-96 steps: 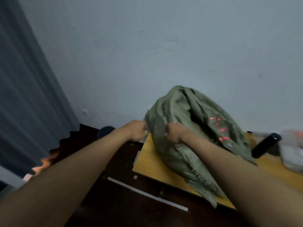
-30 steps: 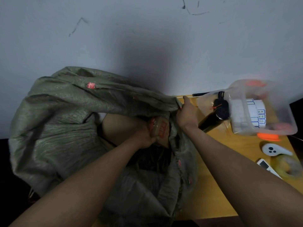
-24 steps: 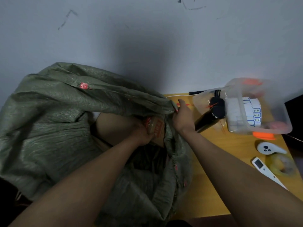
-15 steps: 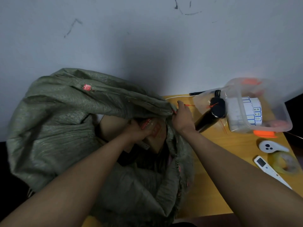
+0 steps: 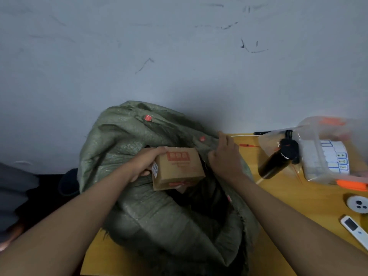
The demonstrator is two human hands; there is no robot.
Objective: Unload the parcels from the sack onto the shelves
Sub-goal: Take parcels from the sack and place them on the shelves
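Observation:
A green woven sack lies slumped on the yellow table with its mouth gaping toward me. My left hand grips a small brown cardboard parcel with red print, held above the sack's dark opening. My right hand pinches the sack's rim at the far right side of the mouth and holds it up. The inside of the sack is dark, so any other parcels are hidden. No shelves are in view.
To the right on the table lie a dark bottle, a clear plastic bin with label rolls, an orange lid, a white round device and a white remote. A grey wall stands right behind. Dark floor lies at the left.
My left hand has pulled the cardboard parcel up out of the sack's opening into plain view. My right hand still holds the sack's rim. The camera has tilted up.

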